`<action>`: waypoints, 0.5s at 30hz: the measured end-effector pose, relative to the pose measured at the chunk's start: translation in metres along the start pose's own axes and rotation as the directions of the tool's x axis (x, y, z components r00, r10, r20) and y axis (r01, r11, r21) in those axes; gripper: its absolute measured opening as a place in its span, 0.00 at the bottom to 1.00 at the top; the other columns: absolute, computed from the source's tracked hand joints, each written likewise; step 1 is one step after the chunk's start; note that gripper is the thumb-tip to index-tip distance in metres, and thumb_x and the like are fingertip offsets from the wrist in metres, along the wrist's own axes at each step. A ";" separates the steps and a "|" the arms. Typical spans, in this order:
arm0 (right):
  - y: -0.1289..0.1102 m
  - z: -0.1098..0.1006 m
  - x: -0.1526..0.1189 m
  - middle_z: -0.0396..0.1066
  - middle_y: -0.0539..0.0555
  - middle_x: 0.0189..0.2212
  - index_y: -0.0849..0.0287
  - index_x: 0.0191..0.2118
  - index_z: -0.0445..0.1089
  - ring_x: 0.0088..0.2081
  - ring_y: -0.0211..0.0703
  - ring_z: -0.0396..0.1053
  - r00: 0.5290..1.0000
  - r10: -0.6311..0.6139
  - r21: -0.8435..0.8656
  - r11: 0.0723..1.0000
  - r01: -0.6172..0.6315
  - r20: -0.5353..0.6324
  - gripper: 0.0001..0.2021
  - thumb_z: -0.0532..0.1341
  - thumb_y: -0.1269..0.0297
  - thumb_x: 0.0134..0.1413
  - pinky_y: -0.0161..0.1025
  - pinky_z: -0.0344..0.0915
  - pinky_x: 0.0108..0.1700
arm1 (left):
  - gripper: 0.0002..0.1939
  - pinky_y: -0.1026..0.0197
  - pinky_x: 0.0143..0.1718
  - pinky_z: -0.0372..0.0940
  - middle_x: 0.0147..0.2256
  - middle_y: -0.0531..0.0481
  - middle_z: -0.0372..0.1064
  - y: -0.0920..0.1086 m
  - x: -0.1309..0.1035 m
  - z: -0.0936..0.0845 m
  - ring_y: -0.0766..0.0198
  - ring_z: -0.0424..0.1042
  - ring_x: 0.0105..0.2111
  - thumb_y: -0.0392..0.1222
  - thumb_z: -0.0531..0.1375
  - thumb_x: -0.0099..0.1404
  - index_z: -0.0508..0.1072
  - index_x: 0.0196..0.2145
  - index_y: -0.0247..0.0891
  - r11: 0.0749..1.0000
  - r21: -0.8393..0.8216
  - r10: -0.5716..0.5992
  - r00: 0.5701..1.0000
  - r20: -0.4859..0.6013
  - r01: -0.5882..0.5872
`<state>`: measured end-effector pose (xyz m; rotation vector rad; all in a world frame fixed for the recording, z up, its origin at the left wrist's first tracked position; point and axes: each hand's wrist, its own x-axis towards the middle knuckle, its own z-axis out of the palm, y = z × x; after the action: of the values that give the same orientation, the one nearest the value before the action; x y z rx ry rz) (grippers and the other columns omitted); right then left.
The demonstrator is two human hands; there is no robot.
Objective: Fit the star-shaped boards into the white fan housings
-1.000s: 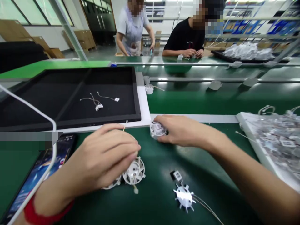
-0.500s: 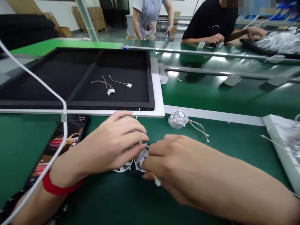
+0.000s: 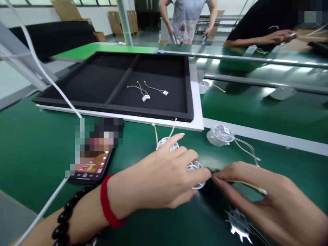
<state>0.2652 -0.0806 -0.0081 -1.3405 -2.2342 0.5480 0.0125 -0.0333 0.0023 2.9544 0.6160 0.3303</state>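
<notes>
My left hand [image 3: 166, 174] has its thumb and index finger closed around a white round fan housing [image 3: 199, 184], which they partly cover. My right hand [image 3: 269, 198] pinches a thin yellow wire [image 3: 243, 183] at the housing's right side; a white plug ends the wire over the palm. Behind my left fingers stands another white round housing [image 3: 164, 141] with upright leads. A shiny toothed disc [image 3: 239, 222] lies below my right hand, partly covered by it. Farther back sits a white fan unit [image 3: 220, 136] with a label and loose leads.
A black divided frame [image 3: 159, 114] on a white board holds several small wired parts [image 3: 146, 98]. At left are a phone [image 3: 88, 172] and a white cable [image 3: 55, 196]. More white housings [image 3: 204, 87] stand beyond the frame. Two co-workers [image 3: 191, 20] are across the tables.
The camera view has swung left, so the table items appear farther right. My right hand has drawn away from the housing, with the wire in its fingers. The shiny disc now shows.
</notes>
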 end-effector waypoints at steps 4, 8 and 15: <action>-0.008 0.003 0.007 0.81 0.48 0.32 0.51 0.34 0.78 0.32 0.41 0.78 0.980 0.175 0.191 0.963 -0.189 0.089 0.14 0.59 0.60 0.71 0.35 0.70 0.30 | 0.12 0.29 0.70 0.60 0.44 0.45 0.73 -0.004 -0.002 0.001 0.51 0.78 0.46 0.39 0.64 0.74 0.75 0.53 0.38 1.000 -0.020 0.000 1.000 -0.011 0.000; -0.009 0.004 0.008 0.80 0.47 0.32 0.51 0.33 0.78 0.34 0.41 0.76 0.962 0.256 0.226 0.936 -0.271 0.095 0.13 0.59 0.61 0.70 0.38 0.68 0.35 | 0.12 0.24 0.69 0.59 0.45 0.42 0.73 -0.009 -0.002 0.004 0.50 0.77 0.48 0.37 0.57 0.77 0.73 0.56 0.39 0.999 -0.028 0.045 0.999 -0.026 -0.046; -0.004 -0.028 -0.007 0.82 0.46 0.36 0.48 0.39 0.80 0.37 0.43 0.79 0.926 0.315 0.011 0.946 -0.324 0.207 0.10 0.60 0.60 0.70 0.38 0.69 0.35 | 0.14 0.19 0.66 0.59 0.43 0.42 0.73 -0.016 -0.003 0.008 0.48 0.76 0.49 0.39 0.50 0.82 0.71 0.57 0.41 0.993 -0.080 0.087 0.996 -0.032 -0.089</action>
<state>0.2819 -0.0860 0.0154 -1.7076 -2.1514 0.8804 0.0058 -0.0200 -0.0081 2.9086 0.4640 0.3958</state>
